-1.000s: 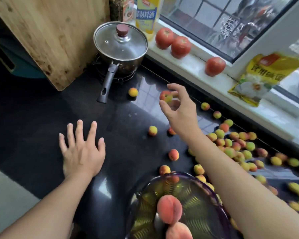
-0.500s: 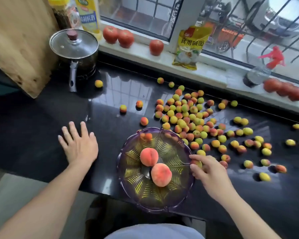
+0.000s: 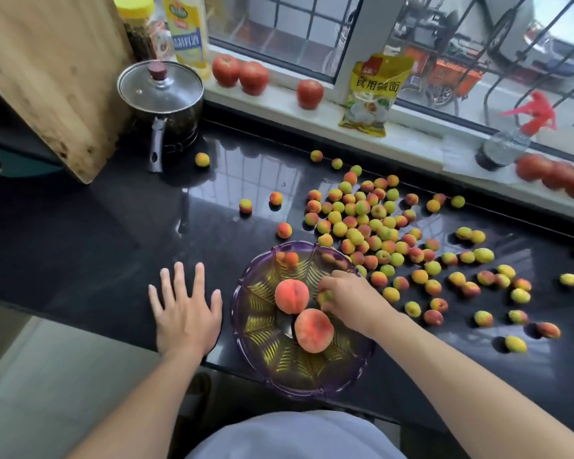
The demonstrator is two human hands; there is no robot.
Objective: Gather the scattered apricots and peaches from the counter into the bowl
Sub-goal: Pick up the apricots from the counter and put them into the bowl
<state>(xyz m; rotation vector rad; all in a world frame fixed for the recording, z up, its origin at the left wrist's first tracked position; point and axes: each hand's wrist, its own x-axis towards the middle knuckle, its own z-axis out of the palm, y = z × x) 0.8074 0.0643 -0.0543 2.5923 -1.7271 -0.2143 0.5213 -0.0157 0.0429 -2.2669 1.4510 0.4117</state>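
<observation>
I stand in a home kitchen: a black stone counter (image 3: pixel 80 233), a lidded saucepan (image 3: pixel 161 94) on a burner at eleven o'clock, a wooden cutting board (image 3: pixel 47 77) at ten, cooking-wine bottle (image 3: pixel 186 31) and tomatoes (image 3: pixel 242 72) on the windowsill (image 3: pixel 411 134) at twelve.

surface: glossy black counter (image 3: pixel 80 233) | on it: purple bowl (image 3: pixel 246 329) at near edge; many scattered apricots (image 3: pixel 355 235) right of centre; lidded saucepan (image 3: pixel 161 94) far left; wooden cutting board (image 3: pixel 47 71) leaning; left hand (image 3: pixel 186 313) flat beside bowl
</observation>
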